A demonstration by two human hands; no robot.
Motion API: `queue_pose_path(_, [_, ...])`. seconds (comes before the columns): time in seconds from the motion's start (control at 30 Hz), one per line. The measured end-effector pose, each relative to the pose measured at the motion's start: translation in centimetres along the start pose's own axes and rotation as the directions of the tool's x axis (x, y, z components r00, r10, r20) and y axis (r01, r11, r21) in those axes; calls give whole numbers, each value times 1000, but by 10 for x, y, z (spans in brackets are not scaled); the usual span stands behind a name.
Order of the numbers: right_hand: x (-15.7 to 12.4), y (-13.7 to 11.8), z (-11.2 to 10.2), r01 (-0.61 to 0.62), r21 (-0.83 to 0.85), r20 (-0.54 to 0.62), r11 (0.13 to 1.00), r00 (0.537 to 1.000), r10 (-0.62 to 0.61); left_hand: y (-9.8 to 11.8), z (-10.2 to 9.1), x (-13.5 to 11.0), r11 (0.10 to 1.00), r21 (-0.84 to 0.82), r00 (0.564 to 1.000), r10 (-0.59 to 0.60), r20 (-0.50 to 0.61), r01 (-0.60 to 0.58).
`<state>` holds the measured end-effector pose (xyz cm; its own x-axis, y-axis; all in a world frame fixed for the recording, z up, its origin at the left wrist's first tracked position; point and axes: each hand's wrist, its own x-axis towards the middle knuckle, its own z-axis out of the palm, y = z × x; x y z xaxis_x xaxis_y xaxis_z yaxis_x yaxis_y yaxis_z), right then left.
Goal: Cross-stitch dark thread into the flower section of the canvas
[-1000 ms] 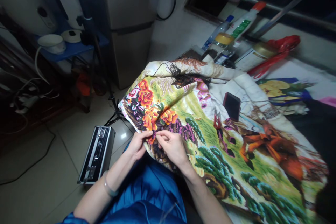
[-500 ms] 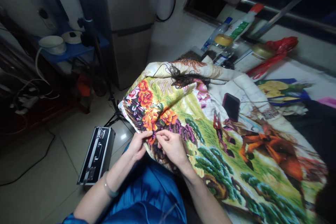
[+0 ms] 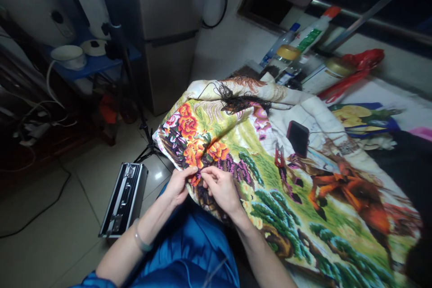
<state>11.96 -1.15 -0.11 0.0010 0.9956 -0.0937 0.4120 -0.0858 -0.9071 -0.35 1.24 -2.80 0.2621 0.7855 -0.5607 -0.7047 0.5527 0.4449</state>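
Observation:
A large embroidered cloth [image 3: 232, 130] with orange flowers, green trees and a brown horse spreads across the table and over my lap. My left hand [image 3: 178, 185] grips its near left edge, thumb on top and fingers hidden beneath. Just right of that thumb, my right hand [image 3: 220, 186] is pinched close above the stitched dark area; whatever lies between thumb and forefinger is too small to make out. Farther up the cloth lies a tangle of dark thread [image 3: 241, 100]. Red thread snips [image 3: 279, 156] rest on the cloth to the right, near a dark phone [image 3: 298, 138].
Bottles and a gold-lidded jar [image 3: 286, 52] stand behind the cloth, beside a red plastic bag [image 3: 366, 60]. On the floor at left is a black and silver case [image 3: 124, 198], near a tripod [image 3: 146, 139]. A fridge [image 3: 168, 31] stands at the back.
Both hands stay almost in place at the cloth's edge, the right one still pinched. The whole view has shifted very slightly; nothing else visibly differs.

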Motion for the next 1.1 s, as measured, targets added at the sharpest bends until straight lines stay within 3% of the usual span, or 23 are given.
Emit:
queue_pose_path(0.53, [-1, 0, 0, 70, -82, -42, 994, 996, -73, 1, 6, 0, 998, -41, 997, -42, 64, 45])
queue_pose_path(0.63, [-1, -2, -2, 100, -166, -51, 981, 993, -110, 0, 5, 0, 999, -45, 998, -17, 65, 20])
queue_pose_path(0.77, [-4, 0, -5, 197, -379, -123, 904, 958, -260, 0, 5, -2, 999, -46, 998, -10, 68, 13])
queue_pose_path(0.97, [-2, -2, 1, 216, -371, -130, 903, 951, -281, 4, 7, -8, 1000, -19, 999, 16, 40, -16])
queue_pose_path(1.1, [-2, -11, 12, 240, -490, -119, 838, 934, -337, 5, 6, -10, 999, 25, 998, 42, 42, -44])
